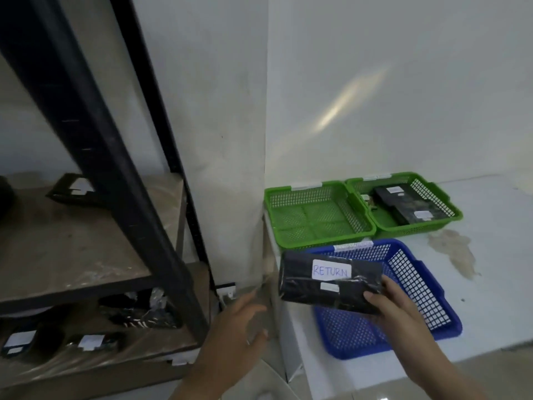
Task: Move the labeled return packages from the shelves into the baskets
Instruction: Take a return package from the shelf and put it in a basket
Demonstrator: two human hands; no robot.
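My right hand (395, 310) grips a black plastic-wrapped package (328, 281) with a white label reading RETURN, held over the left part of the blue basket (427, 287). My left hand (239, 330) hovers with fingers apart and nothing in it, between the shelf post and the white platform. Behind the blue basket stand two green baskets: the left one (317, 215) holds nothing, the right one (403, 203) holds black labeled packages. More black packages lie on the shelves: one on the middle shelf (73, 192) and several on the lower shelf (138, 310).
A black metal shelf post (115, 174) stands between the shelves and the baskets. The baskets sit on a low white platform (490, 255) against the wall, stained brown to the right. A white socket box (226, 291) sits at the wall's foot.
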